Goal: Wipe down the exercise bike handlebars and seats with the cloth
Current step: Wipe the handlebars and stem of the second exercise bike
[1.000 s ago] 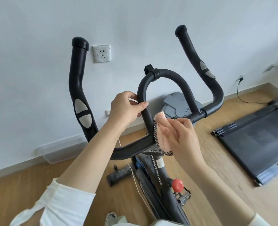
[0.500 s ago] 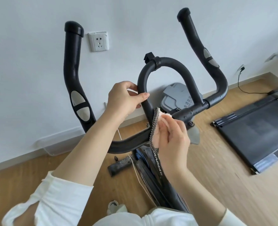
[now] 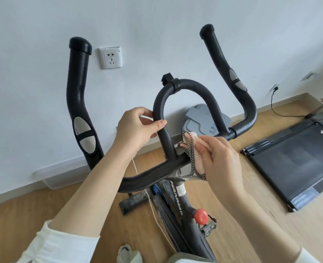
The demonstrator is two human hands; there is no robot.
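Starting at the far left, the left horn [image 3: 78,95] of the handlebars stands tall and black against the white wall, with a grey pad set low in it. A wall socket [image 3: 110,57] sits just beside its top, and a clear plastic tray [image 3: 48,179] lies along the skirting below. Now the left hand [image 3: 138,130]: fingers and thumb are curled round the left leg of the centre loop [image 3: 185,88], a proper grip, with a white sleeve [image 3: 52,247] bunched near the elbow.

Moving across, there's the cloth [image 3: 192,160], pinkish with a black-and-white mesh face. It's bunched on the crossbar [image 3: 147,175] right where the loop joins it, hanging over the front. The right hand [image 3: 221,158] has it, fingers curled into the fabric and holding it against the bar.

Under the hands the bike frame [image 3: 177,198] drops away to a red knob [image 3: 200,215] and a pedal [image 3: 210,228]. Further right the right horn [image 3: 225,73] sweeps up. On the wooden floor beyond it a dark treadmill [image 3: 293,162] lies flat, with a black cable [image 3: 278,111] trailing down from the wall.
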